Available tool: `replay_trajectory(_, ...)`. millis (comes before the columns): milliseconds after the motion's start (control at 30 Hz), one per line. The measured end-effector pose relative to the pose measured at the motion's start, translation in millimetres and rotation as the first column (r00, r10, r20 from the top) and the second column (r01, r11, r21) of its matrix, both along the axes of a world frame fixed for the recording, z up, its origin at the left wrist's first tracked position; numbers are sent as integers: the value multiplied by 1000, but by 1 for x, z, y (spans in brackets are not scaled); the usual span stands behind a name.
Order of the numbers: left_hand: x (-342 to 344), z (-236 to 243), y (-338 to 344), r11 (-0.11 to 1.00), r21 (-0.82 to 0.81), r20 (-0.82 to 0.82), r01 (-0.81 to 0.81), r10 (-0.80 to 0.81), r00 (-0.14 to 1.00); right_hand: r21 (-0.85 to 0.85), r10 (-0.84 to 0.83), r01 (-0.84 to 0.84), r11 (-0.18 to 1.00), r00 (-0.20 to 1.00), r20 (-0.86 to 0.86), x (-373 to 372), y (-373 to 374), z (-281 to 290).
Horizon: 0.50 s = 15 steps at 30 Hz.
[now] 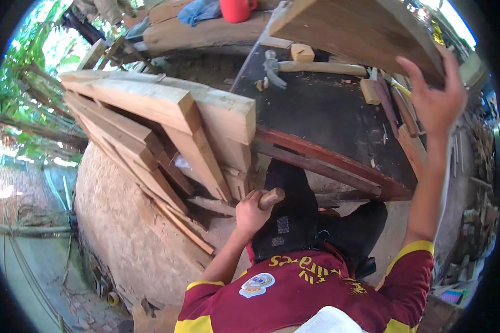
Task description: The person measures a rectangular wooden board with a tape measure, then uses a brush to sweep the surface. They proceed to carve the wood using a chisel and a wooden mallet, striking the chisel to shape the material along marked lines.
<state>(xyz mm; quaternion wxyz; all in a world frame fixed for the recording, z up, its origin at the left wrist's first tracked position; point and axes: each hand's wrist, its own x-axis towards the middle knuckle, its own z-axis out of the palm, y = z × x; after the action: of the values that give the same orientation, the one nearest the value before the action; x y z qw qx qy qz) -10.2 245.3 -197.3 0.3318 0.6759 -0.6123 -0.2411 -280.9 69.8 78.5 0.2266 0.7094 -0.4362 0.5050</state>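
My left hand [251, 214] is closed around a short wooden handle [272, 198] in front of my lap. Only the rounded end of the handle shows; the rest of the tool is hidden by my fist. Raised at the far right, my right hand [443, 102] grips the lower end of a thick wooden board [355, 33]. This board is tilted above the dark worktable [328, 116]. Below it on the table lies a claw hammer [305, 66] with a wooden handle, beside a small wood block [302, 53].
To my left, several joined timber frames [150, 100] lean together at the table's near corner. Wooden-handled tools [404, 111] and another block [369, 91] lie along the table's right side. A red mug [237, 10] and a blue cloth [199, 11] rest on a log behind.
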Motion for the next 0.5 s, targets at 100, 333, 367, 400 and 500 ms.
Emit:
replay_trajectory(100,1,-5,0,999,35,20,-3,2,1000,-151,-102,86,985,990,-102,2,-30,-4)
replay_trajectory(333,11,-15,1,1000,16,49,-25,24,999,-234,-173,99,967,930,-323,15,-130,-33)
replay_trajectory(367,12,-14,0,1000,-9,34,-24,24,999,-170,-189,137,976,919,-345,13,-142,-37)
replay_trajectory(400,12,-14,0,999,-35,20,-24,24,1000,-231,-216,135,964,902,-373,11,-157,-42)
replay_trajectory(500,20,-12,-1,997,-76,13,-11,12,1000,-332,-274,130,934,858,-435,12,-192,-69)
